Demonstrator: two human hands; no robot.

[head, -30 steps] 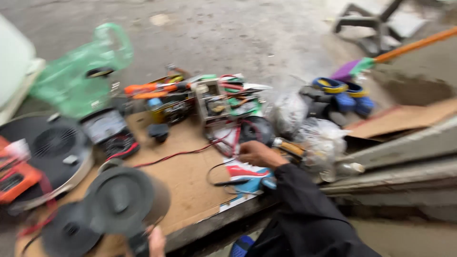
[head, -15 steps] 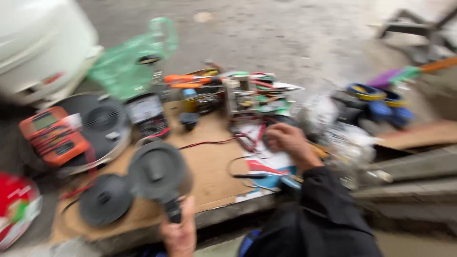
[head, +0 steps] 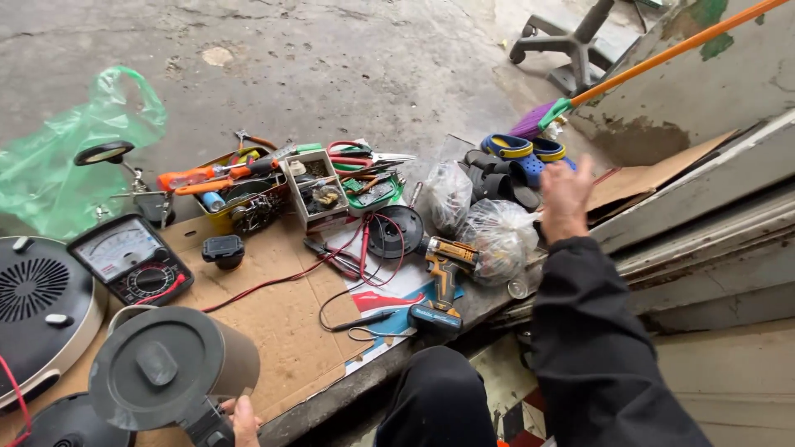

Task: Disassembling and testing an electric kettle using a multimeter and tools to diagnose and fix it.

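Here a flat brown cardboard sheet (head: 281, 323) carries the clutter. The grey round-lidded electric kettle (head: 170, 372) lies tipped at its near-left corner — the left hand (head: 242, 418) has fingers clamped on its handle. The right hand (head: 566, 194) hovers, fingers apart, above clear plastic bags (head: 497, 236) — beside a yellow cordless drill (head: 443, 277).

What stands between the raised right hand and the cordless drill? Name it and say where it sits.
A knotted clear plastic bag sits just right of the cordless drill, below the right hand raised open near the blue sandals. It lies on the direct line. The left hand holds the kettle.
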